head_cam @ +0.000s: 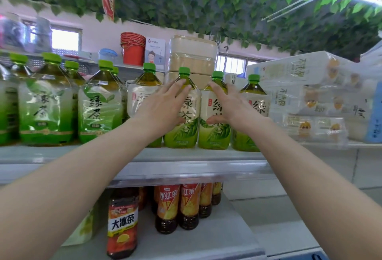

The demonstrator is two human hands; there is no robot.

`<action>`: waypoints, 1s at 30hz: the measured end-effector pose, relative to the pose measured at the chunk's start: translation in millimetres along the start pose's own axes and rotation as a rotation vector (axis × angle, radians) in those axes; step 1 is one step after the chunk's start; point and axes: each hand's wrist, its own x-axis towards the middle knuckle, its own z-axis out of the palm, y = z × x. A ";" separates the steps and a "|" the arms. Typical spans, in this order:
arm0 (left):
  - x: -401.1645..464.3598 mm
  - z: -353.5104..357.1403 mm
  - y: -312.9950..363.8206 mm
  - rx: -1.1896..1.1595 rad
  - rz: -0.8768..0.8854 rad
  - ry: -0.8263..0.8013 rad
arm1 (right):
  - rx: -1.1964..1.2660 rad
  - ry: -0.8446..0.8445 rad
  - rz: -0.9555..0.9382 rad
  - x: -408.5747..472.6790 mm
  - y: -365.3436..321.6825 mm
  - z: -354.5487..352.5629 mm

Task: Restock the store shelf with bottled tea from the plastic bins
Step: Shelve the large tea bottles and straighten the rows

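Top shelf (186, 156). Two green tea bottles stand upright side by side at the front edge: left bottle (183, 115), right bottle (215, 119). My left hand (163, 106) lies flat on the left one, fingers straight, gripping nothing. My right hand (231, 104) rests on the right one, fingers extended over the shoulder, thumb low on the label; no firm hold. Both arms reach up, well extended. Best, I judge: push both back evenly, low on the body, labels forward. Bins not in view.

Your left hand (163, 102) hid 1 green tea bottle's (144, 102) label; far-left bottles (6, 102) were cropped and blurred.
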 end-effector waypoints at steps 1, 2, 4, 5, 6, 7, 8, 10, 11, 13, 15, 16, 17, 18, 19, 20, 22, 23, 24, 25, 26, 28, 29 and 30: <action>-0.4 0.6 0.1 0.002 0.001 0.003 | 0.004 0.001 -0.003 1.6 1.2 0.5; -0.5 0.9 0.2 0.004 0.001 0.006 | 0.007 0.002 -0.004 2.5 1.7 0.9; 0.0 1.0 0.0 0.005 0.001 0.004 | 0.001 -0.006 -0.004 3.2 2.2 1.8; 0.2 0.9 0.0 0.005 0.001 0.000 | -0.008 -0.013 -0.007 2.3 2.5 1.2; 0.3 0.9 0.2 0.005 0.001 -0.002 | -0.007 -0.008 -0.016 0.1 3.9 0.0; 0.3 1.2 0.0 0.008 0.002 0.000 | 0.002 0.027 -0.034 -3.4 6.9 -2.5; 0.1 1.8 -0.2 0.013 0.002 0.004 | 0.012 0.105 -0.053 -8.2 11.6 -6.2; -0.9 3.4 -0.6 0.016 0.000 0.013 | 0.014 0.338 -0.011 -20.6 28.6 -11.6; -1.1 4.3 -0.7 0.017 0.000 0.018 | 0.019 0.429 0.063 -28.0 37.7 -12.0; -0.9 5.8 -1.2 0.019 0.004 0.024 | 0.081 0.412 0.238 -38.8 49.5 -5.6; -0.4 6.7 -1.4 0.009 0.002 0.025 | 0.149 0.247 0.332 -41.7 53.0 8.4; -0.3 7.1 -1.3 0.007 0.002 0.023 | 0.154 0.206 0.343 -41.1 53.6 14.6; -0.1 7.5 -1.1 0.008 0.000 0.022 | 0.154 0.199 0.345 -40.0 53.8 18.5; -0.1 7.8 -1.1 0.010 -0.002 0.022 | 0.158 0.209 0.340 -38.1 53.9 20.8; 0.0 7.8 -1.1 0.011 -0.005 0.021 | 0.165 0.218 0.338 -36.2 53.2 21.9; 0.0 7.6 -1.1 0.011 -0.006 0.018 | 0.172 0.222 0.334 -34.6 52.8 23.1; 0.3 7.3 -1.0 0.004 -0.009 0.017 | 0.183 0.210 0.339 -31.4 53.4 25.2; 0.6 7.3 -1.1 0.000 -0.011 0.019 | 0.185 0.193 0.350 -30.6 53.4 24.8; 0.7 7.5 -1.3 -0.002 -0.011 0.019 | 0.178 0.171 0.365 -29.4 54.5 23.8; 0.8 7.6 -1.7 0.000 -0.009 0.018 | 0.158 0.154 0.378 -28.9 54.2 20.9; 0.8 7.9 -2.1 0.003 -0.007 0.017 | 0.127 0.170 0.379 -27.8 52.0 16.1; 0.9 7.5 -2.9 0.006 0.003 0.012 | 0.091 0.325 0.290 -24.5 40.4 3.2; 1.0 6.3 -3.4 0.003 0.009 0.007 | 0.102 0.385 0.216 -22.0 30.9 -3.2; 1.1 4.6 -4.7 -0.003 0.014 0.000 | 0.107 0.384 0.149 -17.9 20.6 -7.6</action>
